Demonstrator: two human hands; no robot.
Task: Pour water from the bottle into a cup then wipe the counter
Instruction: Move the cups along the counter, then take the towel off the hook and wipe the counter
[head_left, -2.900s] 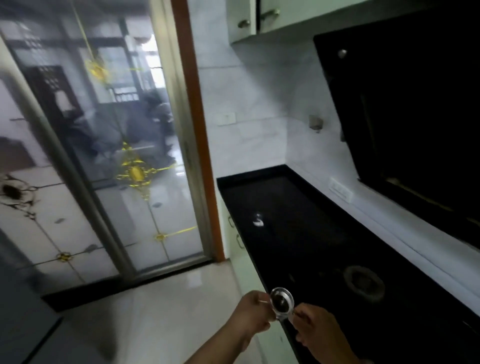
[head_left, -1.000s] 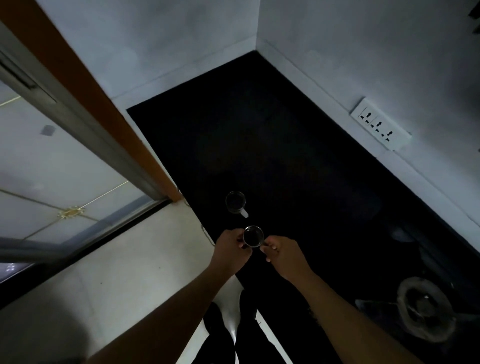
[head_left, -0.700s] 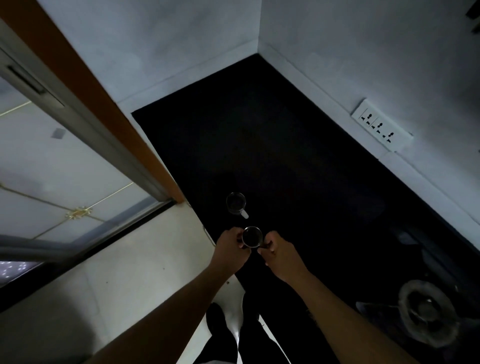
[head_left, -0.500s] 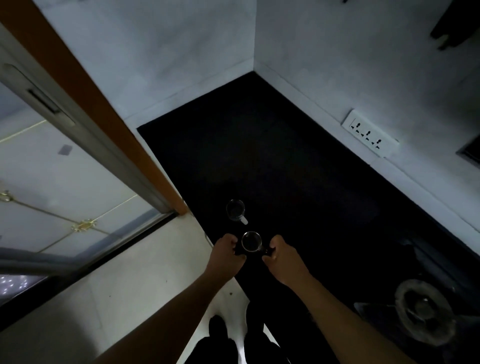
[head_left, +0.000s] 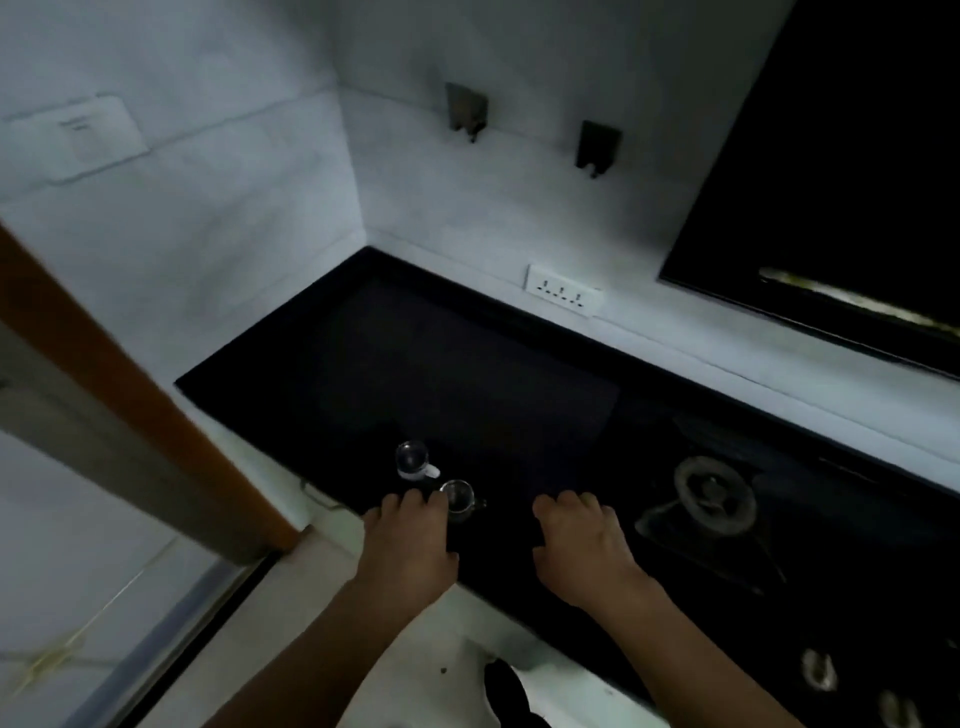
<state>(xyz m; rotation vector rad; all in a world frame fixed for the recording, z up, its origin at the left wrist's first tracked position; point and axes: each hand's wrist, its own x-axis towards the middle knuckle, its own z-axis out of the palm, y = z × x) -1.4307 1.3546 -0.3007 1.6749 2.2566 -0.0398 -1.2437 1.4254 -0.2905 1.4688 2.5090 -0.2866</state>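
A small clear glass cup (head_left: 457, 500) stands near the front edge of the black counter (head_left: 467, 374). My left hand (head_left: 410, 540) lies palm down beside it, with its fingertips against the cup's left side. I cannot tell whether it grips the cup. Just behind stands a second clear glass vessel (head_left: 413, 460) with a white part at its base. My right hand (head_left: 582, 540) rests on the counter to the right of the cup, apart from it, fingers spread and holding nothing.
A gas burner (head_left: 714, 493) is set into the counter at the right, with knobs (head_left: 818, 670) near the front. A socket strip (head_left: 563, 297) and two hooks (head_left: 466, 111) are on the wall. A black hood (head_left: 841, 156) hangs upper right; a door frame (head_left: 130, 395) stands left.
The cup went from being held in both hands to standing on the counter. My right hand let go and moved right. The view tilted up towards the wall.
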